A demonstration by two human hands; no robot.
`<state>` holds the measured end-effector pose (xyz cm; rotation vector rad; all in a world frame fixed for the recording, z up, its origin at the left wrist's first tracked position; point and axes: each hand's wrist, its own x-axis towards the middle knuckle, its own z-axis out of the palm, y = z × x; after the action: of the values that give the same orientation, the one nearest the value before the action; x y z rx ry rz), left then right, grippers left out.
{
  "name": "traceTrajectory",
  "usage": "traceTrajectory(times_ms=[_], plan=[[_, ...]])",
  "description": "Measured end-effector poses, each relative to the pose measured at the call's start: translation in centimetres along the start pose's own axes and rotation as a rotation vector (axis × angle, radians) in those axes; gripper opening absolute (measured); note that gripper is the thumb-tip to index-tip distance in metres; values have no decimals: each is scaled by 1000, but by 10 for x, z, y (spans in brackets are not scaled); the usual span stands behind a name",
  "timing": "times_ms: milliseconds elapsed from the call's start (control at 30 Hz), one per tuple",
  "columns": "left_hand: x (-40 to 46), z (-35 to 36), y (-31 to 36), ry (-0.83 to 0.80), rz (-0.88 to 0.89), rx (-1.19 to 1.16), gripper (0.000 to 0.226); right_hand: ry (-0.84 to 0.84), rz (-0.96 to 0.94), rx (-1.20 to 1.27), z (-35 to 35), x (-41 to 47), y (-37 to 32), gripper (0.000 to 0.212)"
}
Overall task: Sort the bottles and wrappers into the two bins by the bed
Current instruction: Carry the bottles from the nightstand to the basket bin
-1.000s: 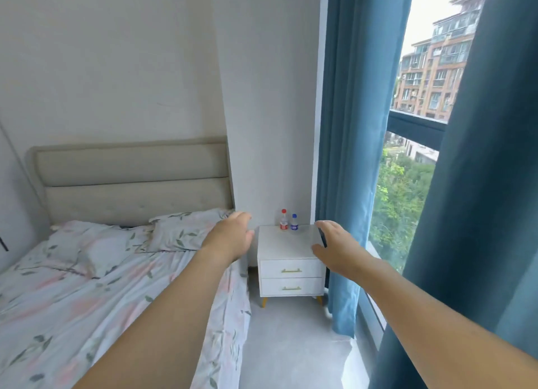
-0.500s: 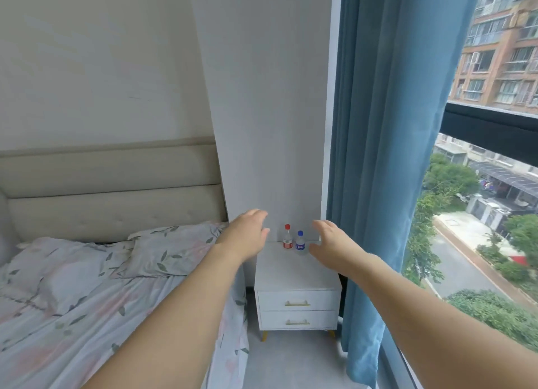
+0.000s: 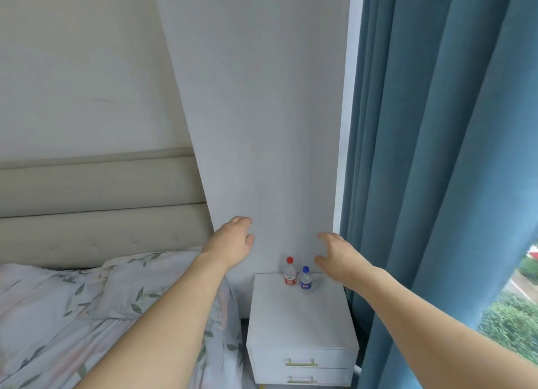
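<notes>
Both hands out in front, holding nothing; left hand fingers loosely bent, over the pillow edge; right hand spread wide, thumb apart, just right of & above the bottles; red-cap bottle & blue-cap bottle upright, side by side at back of nightstand near wall; curtain to the right.

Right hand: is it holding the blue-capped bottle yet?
No, the right hand hangs open above the blue-capped bottle, which stands untouched on the nightstand.
</notes>
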<state>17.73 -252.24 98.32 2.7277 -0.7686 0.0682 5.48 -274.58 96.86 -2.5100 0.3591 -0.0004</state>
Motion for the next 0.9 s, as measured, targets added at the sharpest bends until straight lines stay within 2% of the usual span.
traceTrajectory(times_ms=[167,500,633,900], plan=[[91,45,-14,-96,58,15,49,-42,60,32,10,89,36,60],[265,179,-46,-299,13,-36,46,-126,190,-40,57,261,109,47],[302,252,-60,-438,-10,-59,47,-210,248,-52,107,314,149,43],[340,441,-101,-532,-126,-210,52,-299,259,-76,250,414,233,35]])
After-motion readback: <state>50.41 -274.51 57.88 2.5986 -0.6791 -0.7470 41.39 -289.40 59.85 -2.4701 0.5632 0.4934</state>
